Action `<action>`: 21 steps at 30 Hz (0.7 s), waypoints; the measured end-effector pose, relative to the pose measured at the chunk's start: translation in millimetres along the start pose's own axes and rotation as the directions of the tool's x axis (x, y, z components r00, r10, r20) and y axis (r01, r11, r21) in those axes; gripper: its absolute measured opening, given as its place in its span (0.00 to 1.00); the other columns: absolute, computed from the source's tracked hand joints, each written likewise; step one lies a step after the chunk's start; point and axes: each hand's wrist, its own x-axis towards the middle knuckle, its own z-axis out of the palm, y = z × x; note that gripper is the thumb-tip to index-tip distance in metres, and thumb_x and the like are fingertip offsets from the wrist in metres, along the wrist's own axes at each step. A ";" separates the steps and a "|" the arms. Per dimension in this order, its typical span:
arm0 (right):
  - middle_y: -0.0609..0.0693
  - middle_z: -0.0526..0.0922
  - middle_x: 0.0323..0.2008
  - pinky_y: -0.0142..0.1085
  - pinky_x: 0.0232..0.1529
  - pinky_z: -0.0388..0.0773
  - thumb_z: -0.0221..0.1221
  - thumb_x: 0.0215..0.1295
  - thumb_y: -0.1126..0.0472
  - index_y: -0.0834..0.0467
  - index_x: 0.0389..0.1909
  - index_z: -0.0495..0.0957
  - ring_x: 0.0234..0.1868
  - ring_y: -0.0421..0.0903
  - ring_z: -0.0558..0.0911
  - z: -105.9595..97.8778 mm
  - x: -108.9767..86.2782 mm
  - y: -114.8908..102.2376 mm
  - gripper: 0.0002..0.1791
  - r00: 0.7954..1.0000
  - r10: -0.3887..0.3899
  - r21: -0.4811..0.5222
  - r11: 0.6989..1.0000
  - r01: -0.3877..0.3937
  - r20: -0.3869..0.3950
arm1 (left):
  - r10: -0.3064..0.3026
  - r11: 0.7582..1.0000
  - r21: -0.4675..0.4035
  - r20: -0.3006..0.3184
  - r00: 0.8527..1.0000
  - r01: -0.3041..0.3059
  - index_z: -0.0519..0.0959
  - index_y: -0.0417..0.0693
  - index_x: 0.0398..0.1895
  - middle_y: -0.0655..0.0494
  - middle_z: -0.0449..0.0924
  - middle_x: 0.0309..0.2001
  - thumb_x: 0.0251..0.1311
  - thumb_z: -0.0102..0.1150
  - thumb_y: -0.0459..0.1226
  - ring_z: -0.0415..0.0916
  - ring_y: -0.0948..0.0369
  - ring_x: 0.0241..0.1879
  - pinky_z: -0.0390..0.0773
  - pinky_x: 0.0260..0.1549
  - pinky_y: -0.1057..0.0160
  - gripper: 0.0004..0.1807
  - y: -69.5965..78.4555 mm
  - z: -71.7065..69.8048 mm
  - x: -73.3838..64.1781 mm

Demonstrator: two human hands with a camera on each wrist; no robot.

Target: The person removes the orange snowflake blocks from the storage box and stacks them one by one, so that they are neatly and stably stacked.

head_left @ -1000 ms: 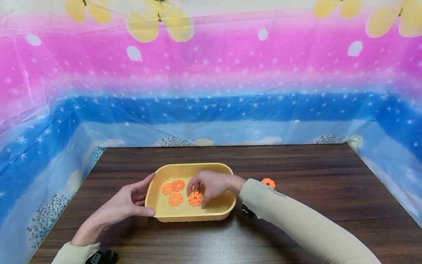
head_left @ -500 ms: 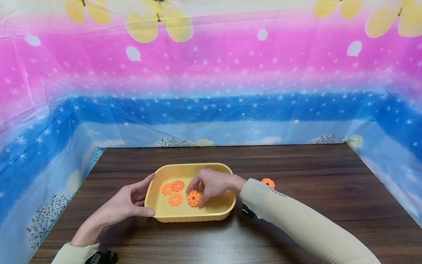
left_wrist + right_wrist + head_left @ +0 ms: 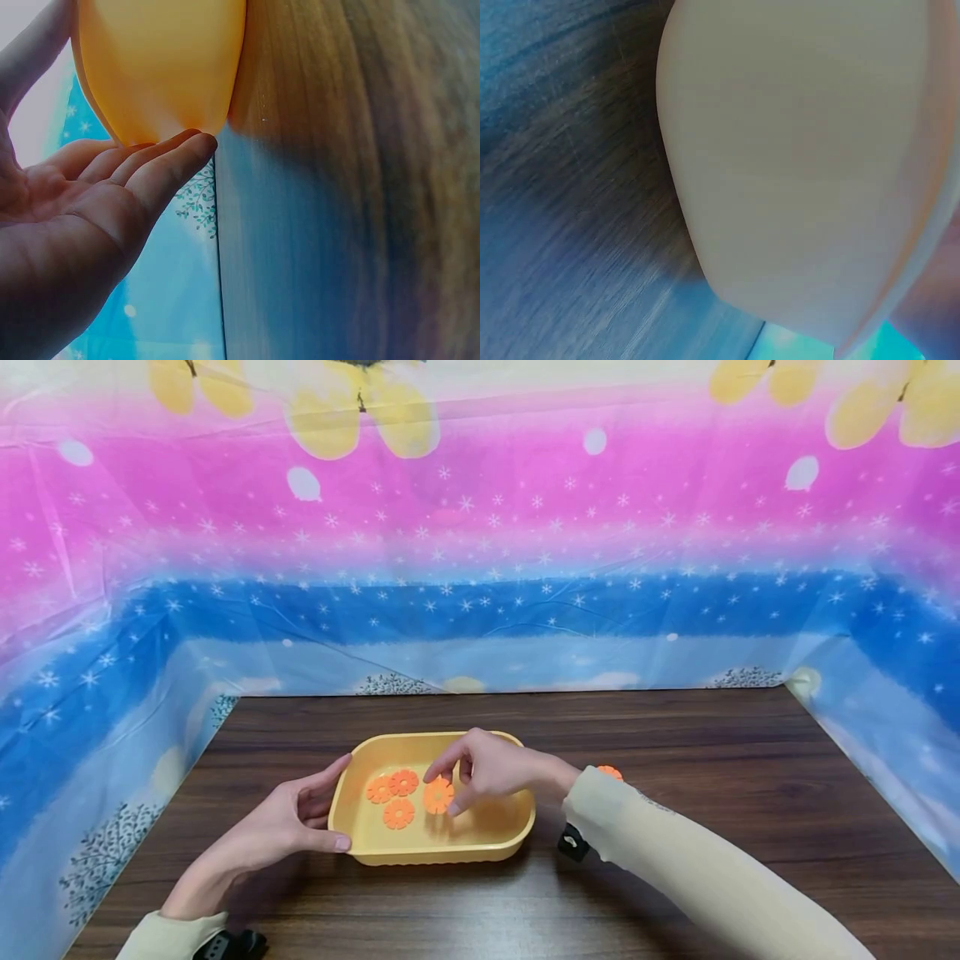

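An oblong yellow plastic basin (image 3: 438, 859) stands on the table in the head view. My left hand (image 3: 270, 827) holds its left end, thumb at the front corner and fingers at the back. In the left wrist view, those fingers (image 3: 169, 161) lie against the basin's outside wall (image 3: 161, 67). Over the basin, my right hand (image 3: 491, 766) pinches an orange notched building disc (image 3: 430, 796) between thumb and forefinger. Left of it on the basin floor lie more discs: two overlapping, one (image 3: 378, 791) beside another (image 3: 403, 774), and a third (image 3: 390, 815) nearer me.
Another orange disc (image 3: 611, 772) lies on the dark wooden table (image 3: 712, 735), right of the basin and partly behind my right sleeve (image 3: 675, 843). A printed cloth (image 3: 480, 602) hangs round the table's back and sides. The right wrist view shows mostly the basin wall (image 3: 795, 165).
My right hand has lifted the pinched disc off the basin floor, moving up and slightly away. The left hand and the basin have stayed put.
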 end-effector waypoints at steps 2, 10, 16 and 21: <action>0.46 0.84 0.33 0.30 0.26 0.68 0.77 0.55 0.66 0.56 0.56 0.87 0.20 0.40 0.69 -2.4 -3.7 0.1 0.25 1.000 -0.003 -0.002 1.000 0.003 -0.015 | 0.000 1.000 0.001 0.001 1.000 0.000 0.42 0.42 0.85 0.31 0.47 0.81 0.57 0.77 0.31 0.60 0.35 0.74 0.81 0.59 0.58 0.62 -0.1 0.3 0.0; 0.50 0.85 0.42 0.32 0.30 0.69 0.77 0.55 0.64 0.57 0.57 0.87 0.24 0.42 0.70 -8.5 -15.5 3.4 0.25 0.997 -0.025 0.022 0.999 0.026 -0.067 | 0.000 1.000 -0.005 0.000 1.000 0.000 0.42 0.42 0.85 0.31 0.48 0.81 0.57 0.77 0.31 0.60 0.35 0.74 0.81 0.58 0.58 0.62 -0.3 0.1 0.0; 0.53 0.83 0.43 0.32 0.31 0.68 0.77 0.55 0.65 0.58 0.57 0.87 0.24 0.43 0.69 -10.6 -23.8 5.8 0.25 0.993 -0.022 0.037 0.999 0.027 -0.119 | 0.010 1.000 -0.007 0.008 1.000 -0.010 0.42 0.41 0.85 0.30 0.47 0.81 0.57 0.76 0.31 0.59 0.35 0.74 0.81 0.58 0.58 0.61 -1.1 -0.1 -0.3; 0.54 0.80 0.40 0.32 0.31 0.67 0.78 0.54 0.64 0.55 0.55 0.88 0.25 0.44 0.68 -12.9 -31.8 6.6 0.25 0.985 -0.012 0.034 0.999 0.018 -0.173 | 0.014 1.000 -0.006 0.008 1.000 -0.013 0.42 0.42 0.85 0.31 0.47 0.81 0.57 0.76 0.31 0.59 0.35 0.75 0.81 0.59 0.58 0.61 -1.5 0.1 0.1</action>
